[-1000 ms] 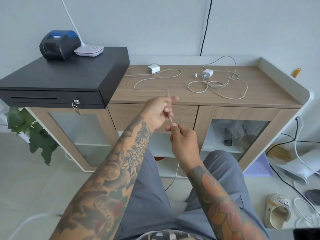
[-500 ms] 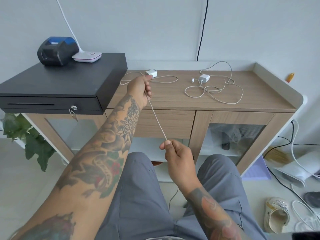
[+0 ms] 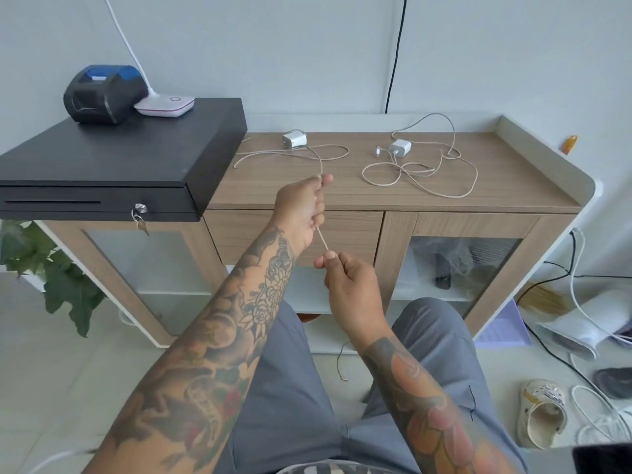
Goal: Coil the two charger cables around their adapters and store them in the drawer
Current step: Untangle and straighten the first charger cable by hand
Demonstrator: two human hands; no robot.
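The limp, light cable (image 3: 322, 238) is pinched taut by the left hand (image 3: 301, 206) and right hand (image 3: 345, 282); grasping near its adapter (image 3: 294, 139) is judged best.

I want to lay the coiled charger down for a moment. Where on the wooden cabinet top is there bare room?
Bare wood shows along the front edge below the tangled right cable, and at the far right end beside the raised rim. The middle is crowded with both adapters and their loops.
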